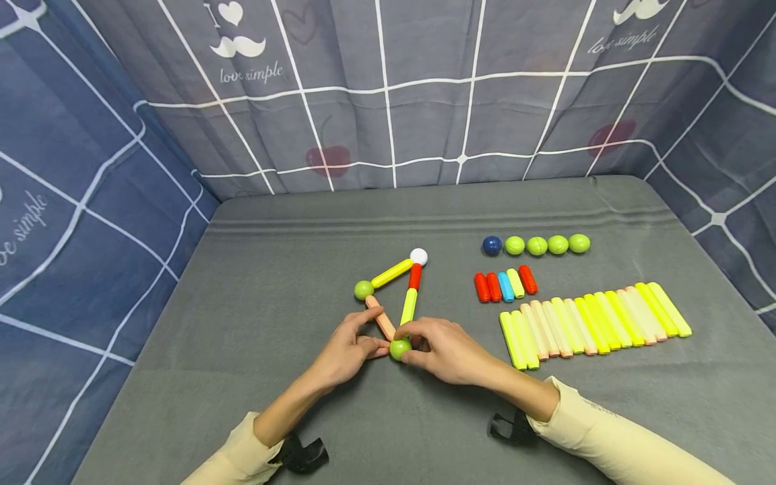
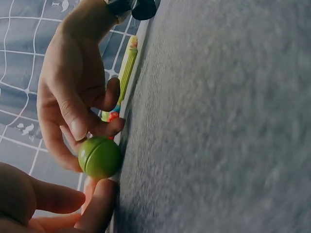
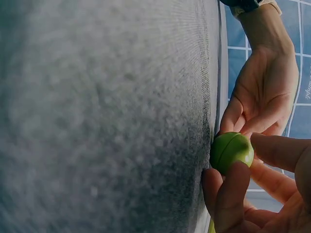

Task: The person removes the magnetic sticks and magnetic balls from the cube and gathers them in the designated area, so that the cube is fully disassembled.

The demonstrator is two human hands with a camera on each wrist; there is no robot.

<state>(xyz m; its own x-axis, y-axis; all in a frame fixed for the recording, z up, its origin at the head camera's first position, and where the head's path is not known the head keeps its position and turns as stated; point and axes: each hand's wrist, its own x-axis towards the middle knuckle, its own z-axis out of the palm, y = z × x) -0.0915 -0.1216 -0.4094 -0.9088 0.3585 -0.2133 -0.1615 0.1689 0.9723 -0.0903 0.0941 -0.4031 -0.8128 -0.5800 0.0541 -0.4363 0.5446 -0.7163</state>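
A green ball (image 1: 400, 349) with a seam sits at the near corner of a figure of rods and balls on the grey cloth. My right hand (image 1: 445, 350) pinches this ball between thumb and fingers. My left hand (image 1: 345, 350) holds a peach rod (image 1: 380, 319), its index finger along the rod and its thumb tip right at the ball. From the near corner a light-yellow rod (image 1: 409, 306) and a short red rod (image 1: 415, 277) run up to a white ball (image 1: 418, 256). A yellow rod (image 1: 391, 274) links the white ball with another green ball (image 1: 364, 290).
At the right lies a long row of yellow and peach rods (image 1: 597, 320). Short red, blue and yellow rods (image 1: 504, 285) lie above it. Farther back, a dark blue ball (image 1: 492, 245) and several green balls (image 1: 537, 246) form a line. Checked curtains (image 1: 418, 128) surround the table (image 1: 273, 249).
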